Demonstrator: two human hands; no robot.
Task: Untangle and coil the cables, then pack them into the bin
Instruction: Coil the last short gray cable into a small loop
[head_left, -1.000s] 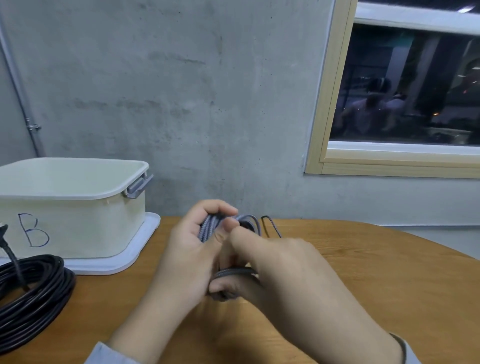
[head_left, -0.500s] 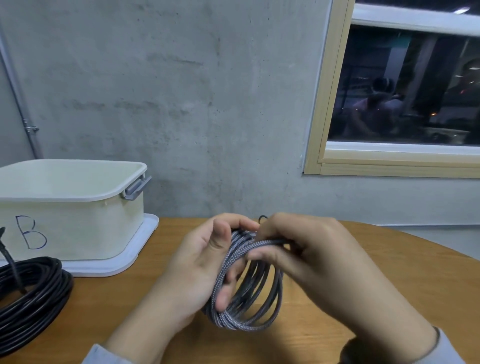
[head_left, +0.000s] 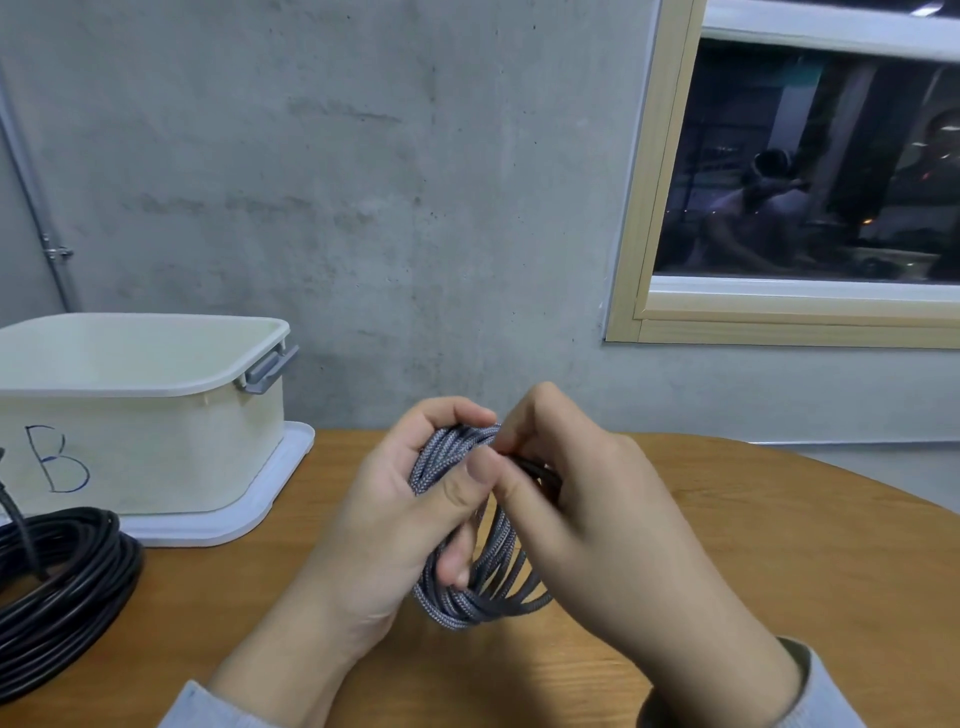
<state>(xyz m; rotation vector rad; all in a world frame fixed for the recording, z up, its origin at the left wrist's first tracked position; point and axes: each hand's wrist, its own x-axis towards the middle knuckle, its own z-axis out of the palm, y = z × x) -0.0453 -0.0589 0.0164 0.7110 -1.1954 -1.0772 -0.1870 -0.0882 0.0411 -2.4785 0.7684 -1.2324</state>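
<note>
Above the wooden tabletop (head_left: 779, 561), just in front of the chest: a grey braided cable coil (head_left: 483, 587), loops upright, held clear of the wood between both hands.

Risks, as judged from here:
- Loops springing apart if either grip slackens. Braided jacket looks stiff, lower turns already fanning out loosely below the left palm.
- Loose end slipping out of the right-hand pinch before being tucked or wrapped, undoing the last turns. Dark strand at the pinch too hidden to tell whether plug or plain cable.
- Uneven loop sizes snagging on each other when lowered into the cream bin (head_left: 156, 447) marked "B", well apart to the left.
- Possible mix-up with the black cable coil (head_left: 62, 587) lying by the bin if set down too close.

Left hand (head_left: 395, 525): palm turned inward, fingers (head_left: 457, 569) curled through the coil, thumb pressed across the upper bundle. Firmly closed round the loops.

Right hand (head_left: 587, 519): wrist raised, knuckles toward the camera, thumb and forefinger pinching the strand at the top of the coil, remaining fingers folded. Grey sleeve cuffs at both wrists.
</note>
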